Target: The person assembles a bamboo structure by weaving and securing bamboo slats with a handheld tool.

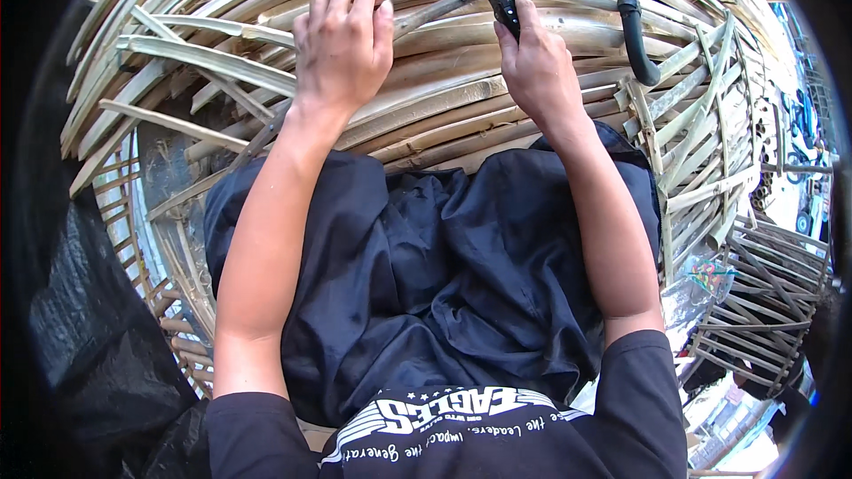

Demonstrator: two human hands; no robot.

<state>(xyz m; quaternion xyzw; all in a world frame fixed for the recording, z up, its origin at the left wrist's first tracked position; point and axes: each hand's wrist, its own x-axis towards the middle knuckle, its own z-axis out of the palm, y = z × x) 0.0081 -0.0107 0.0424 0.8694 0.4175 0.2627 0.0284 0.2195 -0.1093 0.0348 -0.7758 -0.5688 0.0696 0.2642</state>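
A curved bed of bamboo slats (461, 102) carries a black hose (635, 27).

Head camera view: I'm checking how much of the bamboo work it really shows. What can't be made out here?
- Tool head: hidden against the bamboo strips; only the dark handles show above the right hand.
- Left hand fingertips: curled over a strip, so the grip beneath is hidden.
- Woven frame's lower part: cut off by the dark fisheye rim.
- Lap and legs: covered by dark cloth.
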